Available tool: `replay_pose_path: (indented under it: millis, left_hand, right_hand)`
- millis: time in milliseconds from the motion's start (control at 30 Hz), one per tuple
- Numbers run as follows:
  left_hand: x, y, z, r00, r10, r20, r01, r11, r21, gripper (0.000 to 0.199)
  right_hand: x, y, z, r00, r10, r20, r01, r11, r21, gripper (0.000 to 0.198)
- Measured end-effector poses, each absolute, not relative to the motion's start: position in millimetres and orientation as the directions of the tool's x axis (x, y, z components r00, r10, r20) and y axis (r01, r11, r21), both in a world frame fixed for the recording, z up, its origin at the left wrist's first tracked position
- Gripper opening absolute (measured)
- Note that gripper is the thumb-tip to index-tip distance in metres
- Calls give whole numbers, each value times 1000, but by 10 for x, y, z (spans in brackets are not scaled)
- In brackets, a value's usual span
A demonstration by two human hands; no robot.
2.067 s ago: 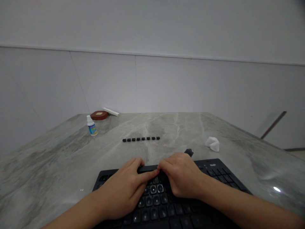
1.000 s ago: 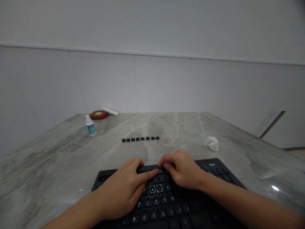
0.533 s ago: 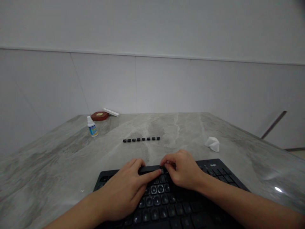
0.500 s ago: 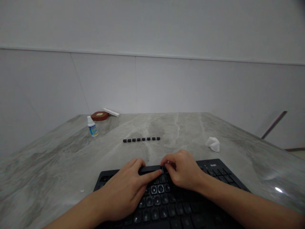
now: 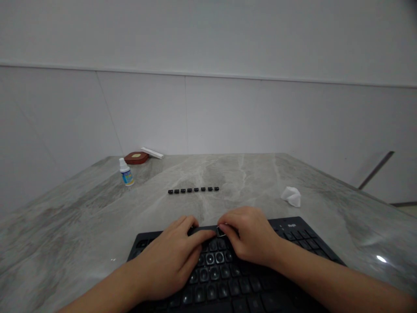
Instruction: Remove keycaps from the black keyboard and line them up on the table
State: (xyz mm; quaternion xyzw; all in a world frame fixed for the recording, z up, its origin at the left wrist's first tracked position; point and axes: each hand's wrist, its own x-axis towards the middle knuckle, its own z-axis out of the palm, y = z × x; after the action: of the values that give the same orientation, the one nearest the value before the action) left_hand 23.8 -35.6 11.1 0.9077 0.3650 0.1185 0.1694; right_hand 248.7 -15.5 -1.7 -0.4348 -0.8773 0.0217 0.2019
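Note:
A black keyboard (image 5: 211, 274) lies in front of me, its keys dark and glossy. My left hand (image 5: 174, 254) rests across its left part, fingers bent over the far edge and thumb stretched right along the top row. At the thumb's tip is a small dark keycap (image 5: 221, 231) with a pale edge, pinched between thumb and forefinger of my right hand (image 5: 249, 232). Whether the keycap is fully free of the keyboard I cannot tell. Beyond the keyboard, several small black keycaps (image 5: 196, 190) stand in a straight row on the table.
On the marbled grey table (image 5: 247, 178), a white bottle (image 5: 127, 174) with a blue and yellow label stands at left. Behind it are a reddish-brown box (image 5: 136, 158) and a white strip (image 5: 152, 153). A crumpled white tissue (image 5: 291, 197) lies at right. A pale wall (image 5: 221, 113) borders the back.
My right fingers have shifted slightly left, and the keycap's pale edge now shows between them. My left thumb has drawn back a little to the left. The row of keycaps is unchanged.

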Motion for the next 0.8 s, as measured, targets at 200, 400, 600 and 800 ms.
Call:
replay_pose_path:
  millis: [200, 400, 600, 800]
  left_hand:
    - [259, -352, 107, 695, 712, 104, 617, -664, 423, 37]
    - [251, -365, 115, 717, 689, 108, 608, -694, 386, 45]
    - [233, -365, 89, 730, 675, 108, 605, -712, 356, 46]
    - [226, -354, 76, 716, 681, 150, 599, -711, 369, 42]
  right_hand:
    - [2473, -180, -25, -689, 593, 416, 657, 754, 13, 18]
    - [2482, -184, 1, -755, 535, 378, 621, 769, 152, 13]
    - [2470, -187, 11, -723, 591, 356, 658, 747, 97, 15]
    - [2488, -176, 41, -690, 628, 359, 676, 737, 10, 16]
